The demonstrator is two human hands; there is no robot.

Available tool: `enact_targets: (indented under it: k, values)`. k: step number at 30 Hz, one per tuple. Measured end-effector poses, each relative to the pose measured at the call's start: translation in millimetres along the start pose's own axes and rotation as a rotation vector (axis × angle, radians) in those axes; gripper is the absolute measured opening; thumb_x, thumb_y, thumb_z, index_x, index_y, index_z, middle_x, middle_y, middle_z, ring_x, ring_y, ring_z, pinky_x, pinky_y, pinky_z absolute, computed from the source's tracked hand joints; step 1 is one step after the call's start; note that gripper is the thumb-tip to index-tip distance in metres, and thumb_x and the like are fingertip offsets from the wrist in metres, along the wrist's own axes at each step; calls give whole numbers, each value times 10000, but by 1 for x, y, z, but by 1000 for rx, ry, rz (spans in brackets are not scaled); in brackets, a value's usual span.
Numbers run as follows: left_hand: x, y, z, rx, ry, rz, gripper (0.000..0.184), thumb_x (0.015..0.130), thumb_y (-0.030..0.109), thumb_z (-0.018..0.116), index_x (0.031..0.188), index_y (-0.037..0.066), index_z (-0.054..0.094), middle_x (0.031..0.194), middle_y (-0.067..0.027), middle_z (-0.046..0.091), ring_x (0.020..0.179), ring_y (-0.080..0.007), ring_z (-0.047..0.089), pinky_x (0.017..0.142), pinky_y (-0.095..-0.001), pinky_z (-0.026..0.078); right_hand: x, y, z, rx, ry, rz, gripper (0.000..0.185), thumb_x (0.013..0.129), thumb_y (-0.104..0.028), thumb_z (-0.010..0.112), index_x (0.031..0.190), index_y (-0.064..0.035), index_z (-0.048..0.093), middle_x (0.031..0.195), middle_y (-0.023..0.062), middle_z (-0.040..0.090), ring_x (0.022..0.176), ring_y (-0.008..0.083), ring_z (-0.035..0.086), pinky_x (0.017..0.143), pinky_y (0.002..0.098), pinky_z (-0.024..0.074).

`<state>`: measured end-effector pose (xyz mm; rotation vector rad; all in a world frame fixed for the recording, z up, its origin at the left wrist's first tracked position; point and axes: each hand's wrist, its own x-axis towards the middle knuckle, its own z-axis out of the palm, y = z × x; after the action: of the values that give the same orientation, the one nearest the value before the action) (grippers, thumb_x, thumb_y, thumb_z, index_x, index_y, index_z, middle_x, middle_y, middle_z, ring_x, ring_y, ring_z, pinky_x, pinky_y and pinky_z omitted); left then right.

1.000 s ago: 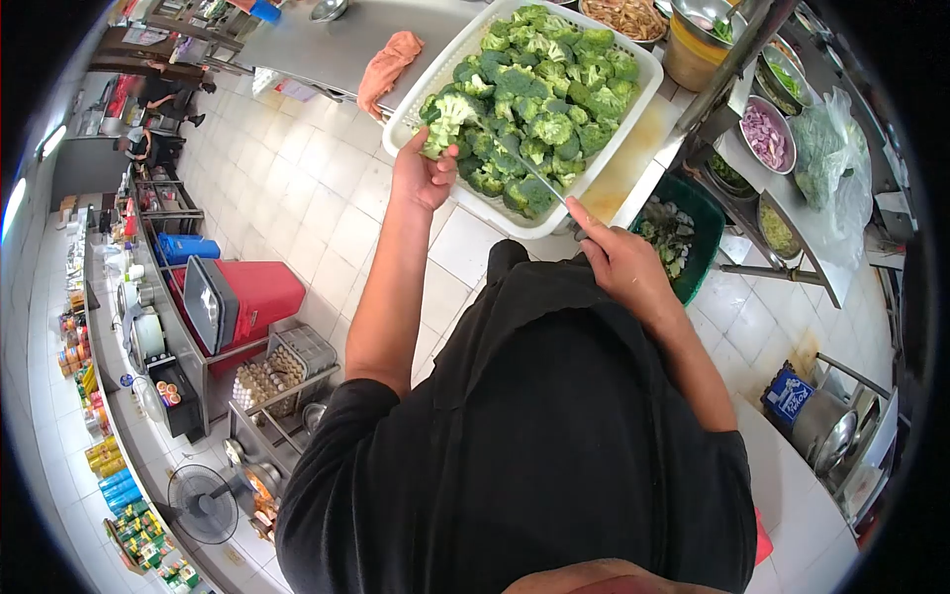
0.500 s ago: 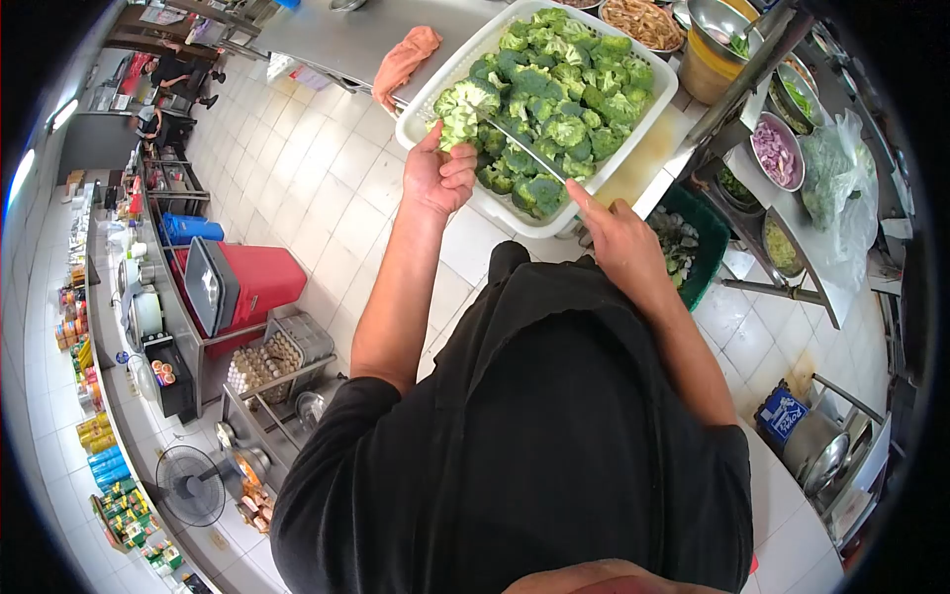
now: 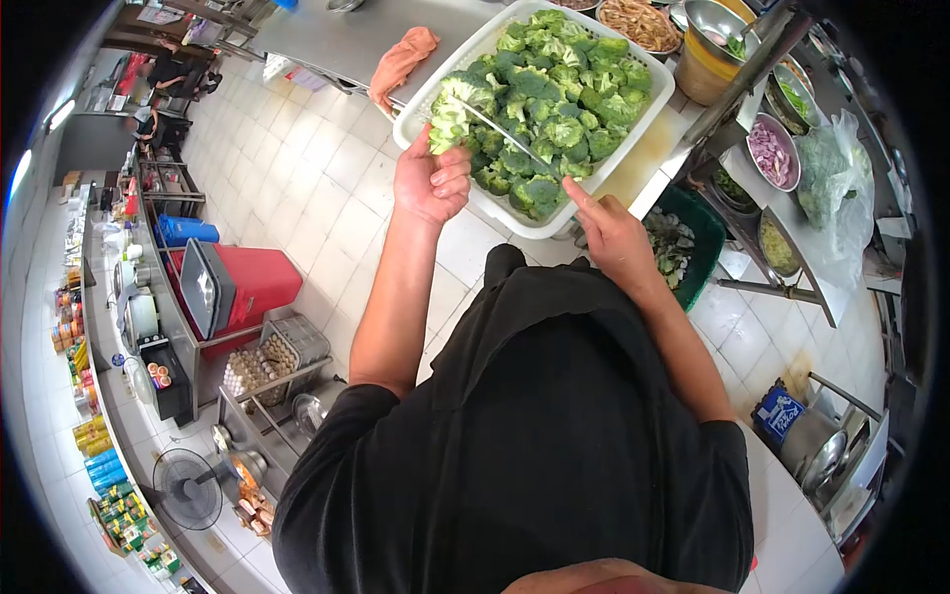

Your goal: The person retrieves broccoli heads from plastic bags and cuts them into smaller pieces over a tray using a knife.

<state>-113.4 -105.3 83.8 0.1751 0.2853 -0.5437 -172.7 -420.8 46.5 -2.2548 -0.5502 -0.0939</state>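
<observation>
My left hand holds a large piece of broccoli over the near left corner of a white basket. Many cut broccoli florets fill the basket. In my right hand is a knife, its handle inside my closed fingers and my index finger stretched along it. The blade slants up to the left over the florets, and its tip end is at the held broccoli piece.
An orange cloth lies on the metal counter left of the basket. Below right stands a green bin with scraps. Bowls, one with chopped purple onion, line the right side. Two people are far off at upper left.
The view has shifted a little, with the basket now slightly higher and to the right. The knife blade has moved up and left, further onto the broccoli in my left hand.
</observation>
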Motion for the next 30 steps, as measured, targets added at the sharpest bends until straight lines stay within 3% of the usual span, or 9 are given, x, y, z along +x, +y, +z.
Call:
enact_targets:
  k: [4, 9, 11, 13, 16, 17, 20, 23, 30]
  values:
    - [5, -4, -4, -21, 34, 25, 409, 1060, 450, 507, 1121, 55, 591, 725, -28, 477, 474, -99, 373, 379, -241, 272, -2, -4, -1, -289, 19, 29, 538, 1000, -133, 600, 1484, -368, 574, 812, 152, 559, 802, 356, 634, 715, 479, 533]
    - [13, -8, -6, -44, 34, 38, 422, 1060, 450, 494, 1090, 40, 585, 735, -34, 490, 481, -101, 376, 384, -245, 270, -2, 0, 17, 326, 100, -21, 592, 959, -85, 592, 1478, -370, 581, 828, 147, 543, 778, 364, 623, 709, 490, 538]
    - [13, -9, -6, -66, 57, 23, 432, 1061, 454, 488, 1085, 33, 583, 735, -36, 492, 480, -102, 376, 385, -246, 271, -2, -6, 13, 208, 87, 7, 599, 952, -70, 580, 1474, -364, 588, 829, 145, 541, 773, 368, 621, 712, 489, 539]
    - [13, -9, -7, -80, 67, 14, 442, 1062, 458, 484, 1083, 27, 581, 736, -37, 493, 479, -104, 376, 386, -247, 272, -3, -18, -4, -220, -5, 104, 598, 950, -59, 567, 1469, -354, 595, 827, 145, 543, 775, 372, 622, 718, 484, 540]
    - [14, -9, -10, -72, 62, -1, 448, 1064, 465, 481, 1085, 29, 581, 737, -39, 496, 479, -105, 375, 386, -246, 273, 1, -5, -9, -400, 85, 3, 504, 1004, -114, 582, 1455, -337, 606, 832, 130, 509, 749, 355, 604, 717, 489, 528]
    - [14, -8, -10, -61, 60, -3, 446, 1063, 470, 482, 1087, 36, 584, 739, -40, 498, 479, -105, 375, 386, -245, 272, 1, -3, -10, -386, 24, 34, 600, 968, -56, 556, 1497, -340, 566, 866, 152, 587, 807, 375, 637, 742, 468, 548]
    - [14, -6, -10, 6, 78, 39, 432, 1068, 478, 477, 1109, 61, 581, 740, -41, 503, 472, -103, 365, 381, -241, 265, -1, 3, -3, 337, -7, 18, 585, 999, -70, 555, 1541, -286, 511, 972, 190, 674, 862, 378, 662, 789, 416, 551]
    - [10, -10, -5, 164, 187, 178, 409, 1085, 448, 457, 1136, 61, 577, 733, -46, 494, 464, -96, 351, 371, -238, 253, -8, -11, -17, 413, -269, 289, 571, 1019, -87, 555, 1564, -234, 468, 1043, 226, 704, 876, 387, 681, 809, 388, 540]
    - [-3, -8, -8, 624, 496, 402, 341, 1101, 419, 460, 1120, 89, 546, 710, -44, 513, 437, -84, 314, 363, -231, 222, -22, -15, -33, 239, -109, 292, 587, 1018, -107, 573, 1570, -268, 456, 907, 273, 662, 784, 422, 662, 765, 427, 534]
